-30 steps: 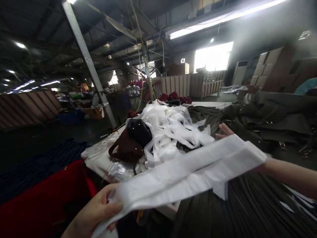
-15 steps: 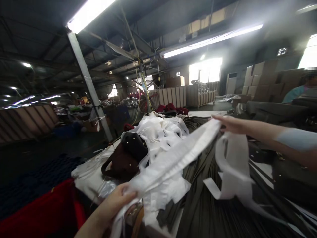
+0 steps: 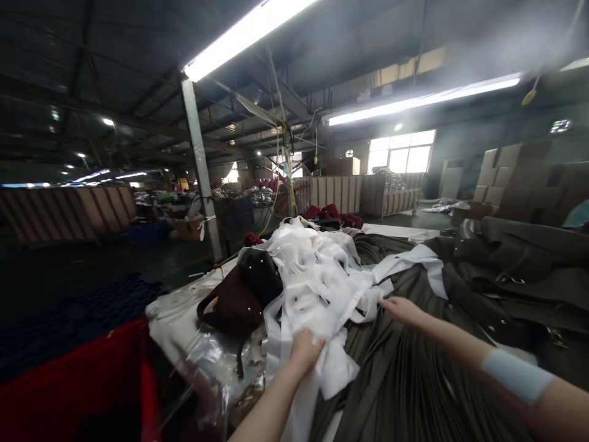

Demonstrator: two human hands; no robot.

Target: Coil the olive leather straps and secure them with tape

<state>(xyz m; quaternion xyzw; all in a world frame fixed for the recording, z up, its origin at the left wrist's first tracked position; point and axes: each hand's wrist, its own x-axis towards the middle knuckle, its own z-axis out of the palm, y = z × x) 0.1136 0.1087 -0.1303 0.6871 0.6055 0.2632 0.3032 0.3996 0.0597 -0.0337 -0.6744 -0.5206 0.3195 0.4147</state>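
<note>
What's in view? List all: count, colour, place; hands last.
White strips: many, white, heaped centre
Dark strips: many, olive, right foreground
Bag: one, brown, left of heap
Pouch: one, black, against bag
Buckled pieces: several, dark grey, right
Red pieces: several, red, behind heap
Plastic wrap: uncounted, clear, front left
Container: one, red, lower left
Slatted carts: several, tan, background
Cartons: several, brown, far right
Pole: one, grey, left of centre
Ceiling lights: several, white, overhead
Windows: several, white, far back
Left hand: one, bare, on white strips
Right hand: one, bare, at heap's right edge

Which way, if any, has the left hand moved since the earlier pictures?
Yes: the left hand has moved right, judged against the brown bag.
</note>
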